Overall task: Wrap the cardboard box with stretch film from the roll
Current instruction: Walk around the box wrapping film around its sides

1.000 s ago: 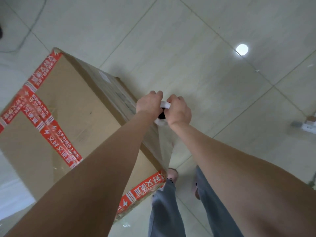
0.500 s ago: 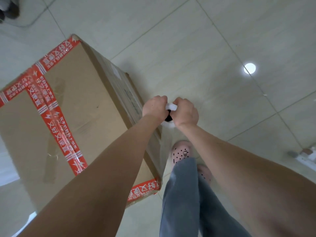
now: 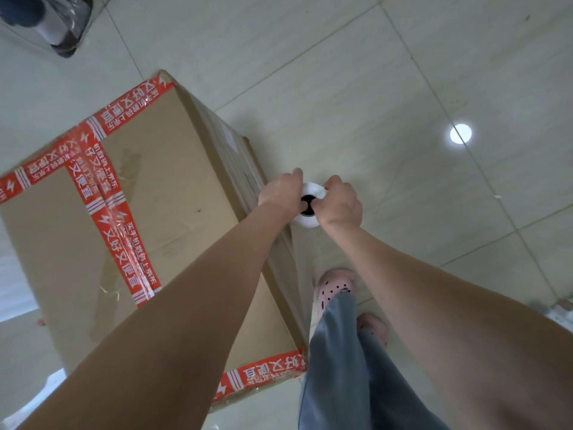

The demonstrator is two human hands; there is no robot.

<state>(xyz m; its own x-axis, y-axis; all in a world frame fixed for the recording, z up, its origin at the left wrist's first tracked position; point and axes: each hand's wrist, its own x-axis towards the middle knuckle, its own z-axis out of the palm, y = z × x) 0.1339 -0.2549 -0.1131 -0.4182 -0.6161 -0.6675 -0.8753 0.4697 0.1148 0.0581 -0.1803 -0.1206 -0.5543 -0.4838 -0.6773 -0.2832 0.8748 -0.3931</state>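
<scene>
A large brown cardboard box (image 3: 173, 193) with red printed tape across its top stands on the floor at the left. A white roll of stretch film (image 3: 310, 220) is held upright beside the box's right side, its dark core facing me. My left hand (image 3: 280, 192) grips the roll from the left and my right hand (image 3: 339, 203) grips it from the right. Clear film (image 3: 299, 274) stretches from the roll along the box's right side toward its near corner. The lower part of the roll is hidden behind my hands.
Pale tiled floor (image 3: 356, 72) surrounds the box. My legs in grey trousers and pink clogs (image 3: 333, 290) stand just right of the box's near corner. Another person's feet (image 3: 49, 23) are at the top left. A white object (image 3: 558, 311) lies at the right edge.
I have stepped forward along the box's right side. The roll and both hands moved farther along that side, and the film span from the near corner grew longer.
</scene>
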